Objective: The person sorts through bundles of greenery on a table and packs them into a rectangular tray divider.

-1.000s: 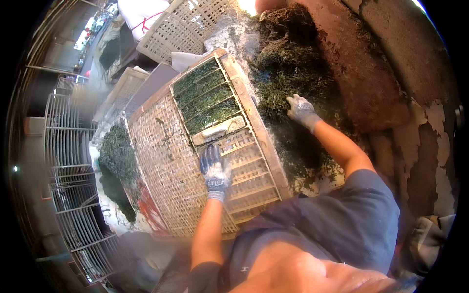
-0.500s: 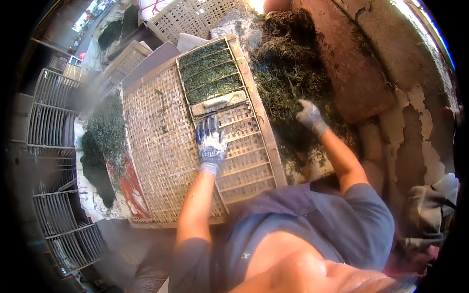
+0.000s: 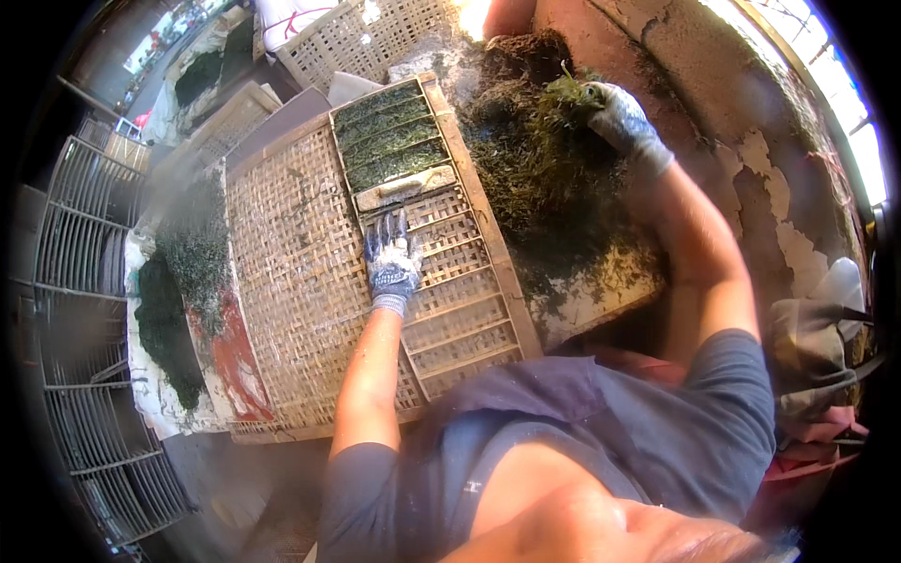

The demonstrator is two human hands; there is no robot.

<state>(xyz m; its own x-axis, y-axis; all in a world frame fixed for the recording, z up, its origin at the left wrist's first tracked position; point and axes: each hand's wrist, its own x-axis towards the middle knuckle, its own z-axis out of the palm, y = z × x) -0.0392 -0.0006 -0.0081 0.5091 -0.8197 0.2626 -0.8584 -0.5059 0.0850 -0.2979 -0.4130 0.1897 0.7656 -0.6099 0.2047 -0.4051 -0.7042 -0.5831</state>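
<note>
My left hand, in a blue and white glove, rests palm down with fingers stretched out on a slatted wooden frame. The frame lies on a woven bamboo tray. Dark green shredded weed fills the frame's far compartments; the nearer ones show bare weave. Just beyond my fingertips, a pale flat block lies across the frame. My right hand, gloved too, is closed on a clump of stringy green weed. It is raised over the far right part of a weed pile.
Left of the tray, more dark green weed lies on a white sheet. Metal racks stand at the far left. Behind is a perforated crate. A peeling wall runs along the right, with a bag near it.
My right hand has moved away and to the right, up from the pile, and now holds a clump of stringy weed. My left hand stays flat on the frame.
</note>
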